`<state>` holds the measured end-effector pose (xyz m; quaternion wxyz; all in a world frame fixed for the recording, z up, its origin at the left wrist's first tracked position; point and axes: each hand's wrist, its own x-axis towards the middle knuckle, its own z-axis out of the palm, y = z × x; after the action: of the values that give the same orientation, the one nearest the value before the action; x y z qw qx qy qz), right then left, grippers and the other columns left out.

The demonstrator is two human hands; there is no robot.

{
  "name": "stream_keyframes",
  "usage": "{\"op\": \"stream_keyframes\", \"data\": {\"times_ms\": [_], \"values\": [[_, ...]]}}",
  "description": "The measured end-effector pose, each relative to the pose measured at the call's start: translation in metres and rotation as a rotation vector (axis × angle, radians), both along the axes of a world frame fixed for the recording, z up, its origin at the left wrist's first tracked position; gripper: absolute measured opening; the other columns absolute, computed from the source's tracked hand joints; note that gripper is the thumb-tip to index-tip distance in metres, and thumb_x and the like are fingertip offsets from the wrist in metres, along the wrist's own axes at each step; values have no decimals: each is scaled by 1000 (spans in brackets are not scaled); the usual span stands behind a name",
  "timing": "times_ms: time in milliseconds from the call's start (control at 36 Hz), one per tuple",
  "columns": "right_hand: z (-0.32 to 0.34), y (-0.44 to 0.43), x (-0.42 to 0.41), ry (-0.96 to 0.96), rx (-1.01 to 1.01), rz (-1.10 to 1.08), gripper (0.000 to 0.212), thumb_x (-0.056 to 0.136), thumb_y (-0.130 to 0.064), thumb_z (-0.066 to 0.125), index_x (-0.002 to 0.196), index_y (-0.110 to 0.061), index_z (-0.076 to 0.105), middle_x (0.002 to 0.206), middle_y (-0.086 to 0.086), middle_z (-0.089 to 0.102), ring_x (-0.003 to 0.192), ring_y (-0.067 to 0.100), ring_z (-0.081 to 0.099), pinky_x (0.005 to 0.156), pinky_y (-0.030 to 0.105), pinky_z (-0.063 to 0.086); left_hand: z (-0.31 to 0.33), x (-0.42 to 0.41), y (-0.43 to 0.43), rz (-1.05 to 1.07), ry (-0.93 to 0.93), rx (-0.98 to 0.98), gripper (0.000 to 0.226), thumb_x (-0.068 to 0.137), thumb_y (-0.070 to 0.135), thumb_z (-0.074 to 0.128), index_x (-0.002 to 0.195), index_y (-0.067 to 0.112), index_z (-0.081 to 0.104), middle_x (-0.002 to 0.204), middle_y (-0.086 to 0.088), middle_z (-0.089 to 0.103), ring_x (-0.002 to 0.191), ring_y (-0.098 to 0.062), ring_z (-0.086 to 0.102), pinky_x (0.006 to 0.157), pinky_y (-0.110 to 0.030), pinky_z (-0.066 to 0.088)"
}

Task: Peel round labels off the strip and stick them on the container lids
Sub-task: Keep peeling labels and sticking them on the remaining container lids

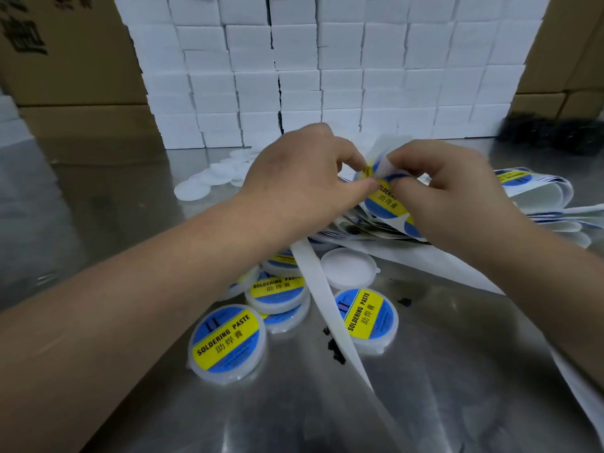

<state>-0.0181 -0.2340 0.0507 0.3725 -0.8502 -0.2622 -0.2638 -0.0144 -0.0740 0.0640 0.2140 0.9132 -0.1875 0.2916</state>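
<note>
My left hand [304, 178] and my right hand [454, 188] meet above the table, both pinching the label strip [387, 199] where a round blue and yellow label sits. The strip's white backing is bent back at the top between my fingertips. An empty stretch of white backing [330, 308] trails down toward me. A bare white lid [349, 268] lies below my hands. Lids with labels on them lie near it: one at the right [367, 317], one at the front left [227, 341], and a small pile [277, 289] between.
Folded loops of label strip [536, 194] pile up at the right. Several bare white lids [209, 178] lie at the back left. A wall of white boxes [327, 67] stands behind, with cardboard cartons [65, 60] at both sides. The table [457, 371] is shiny metal with black specks.
</note>
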Motion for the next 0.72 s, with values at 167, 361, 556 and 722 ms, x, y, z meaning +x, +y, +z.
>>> {"op": "stream_keyframes", "data": {"times_ms": [167, 361, 556, 722], "values": [[-3, -1, 8, 44, -25, -142, 21, 78, -9, 49, 84, -29, 50, 70, -8, 56, 63, 3, 49, 55, 22, 36, 9, 8, 15, 90, 4, -89, 18, 79, 52, 58, 76, 34, 62, 68, 15, 48, 70, -7, 45, 56, -21, 31], [-5, -3, 9, -76, 84, -106, 54, 79, -3, 50, 120, -34, 37, 96, -27, 49, 60, 6, 48, 53, 11, 35, 12, 16, 30, 168, 23, -353, 46, 90, 48, 47, 68, 11, 65, 47, 5, 48, 54, -13, 44, 54, -26, 33], [-3, 0, 4, -246, -37, -44, 41, 72, 7, 41, 93, -20, 65, 100, -16, 55, 86, -1, 50, 71, 9, 36, 11, 9, 24, 142, -55, -299, 63, 93, 51, 40, 46, 10, 32, 49, -12, 33, 49, -20, 28, 51, -34, 25], [-3, 0, 4, -1, 50, -66, 41, 79, -4, 42, 65, -39, 58, 71, -28, 58, 72, 1, 55, 60, 12, 41, 9, 1, 20, 109, -167, -93, 60, 87, 60, 39, 46, 17, 32, 48, 1, 34, 51, -14, 35, 48, -30, 22]]}}
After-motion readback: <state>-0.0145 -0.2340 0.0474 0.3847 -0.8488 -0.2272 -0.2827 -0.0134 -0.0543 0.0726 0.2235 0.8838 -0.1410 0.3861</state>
